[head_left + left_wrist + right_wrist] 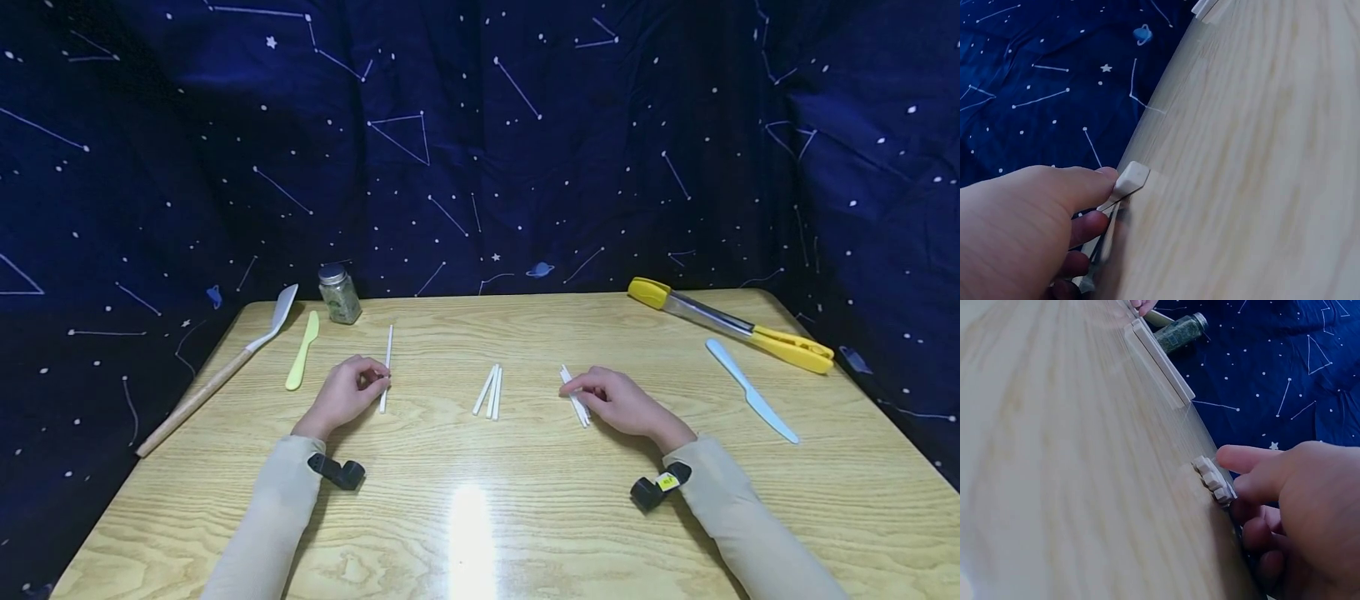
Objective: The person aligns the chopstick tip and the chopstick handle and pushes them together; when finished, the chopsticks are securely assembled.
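Observation:
On the left of the table, my left hand pinches one thin white stick between thumb and fingers. The left wrist view shows the end of this stick close up, squared off at the thumb tip. To the right, my right hand holds a small bundle of white sticks, its index finger reaching across them. Several blocky stick ends show beside the fingers in the right wrist view. Between the hands lie 3 white sticks, fanned slightly, touched by neither hand.
On the left lie a spatula with a wooden handle and a yellow knife; a lidded jar stands behind. Yellow-ended tongs and a light blue knife lie right. A dark starry cloth hangs behind the table.

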`<action>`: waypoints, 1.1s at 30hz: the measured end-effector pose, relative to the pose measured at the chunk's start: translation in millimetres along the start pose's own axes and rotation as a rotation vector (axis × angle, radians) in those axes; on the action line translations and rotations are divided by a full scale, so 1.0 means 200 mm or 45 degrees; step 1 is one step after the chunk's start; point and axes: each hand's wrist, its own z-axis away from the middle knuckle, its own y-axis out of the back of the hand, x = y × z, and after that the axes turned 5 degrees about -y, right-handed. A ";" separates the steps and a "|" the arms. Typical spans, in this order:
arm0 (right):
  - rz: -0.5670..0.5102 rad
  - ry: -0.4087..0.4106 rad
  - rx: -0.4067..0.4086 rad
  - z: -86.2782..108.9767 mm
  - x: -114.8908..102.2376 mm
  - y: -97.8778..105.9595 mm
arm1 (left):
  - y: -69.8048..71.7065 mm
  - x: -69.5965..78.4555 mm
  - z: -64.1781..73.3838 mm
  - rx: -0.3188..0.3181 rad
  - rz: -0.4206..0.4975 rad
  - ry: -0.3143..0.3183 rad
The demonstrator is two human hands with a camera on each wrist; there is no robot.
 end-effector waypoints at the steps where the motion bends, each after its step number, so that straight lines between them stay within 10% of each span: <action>1: 0.015 0.007 0.001 0.00 0.00 0.00 | 0.00 0.00 0.00 -0.002 -0.001 -0.002; 23: 0.132 0.001 -0.004 0.00 -0.02 -0.02 | -0.05 0.14 0.00 0.111 0.007 -0.040; 33: 0.147 0.000 -0.061 0.01 -0.02 0.01 | -0.16 0.32 -0.01 -0.006 -0.109 -0.276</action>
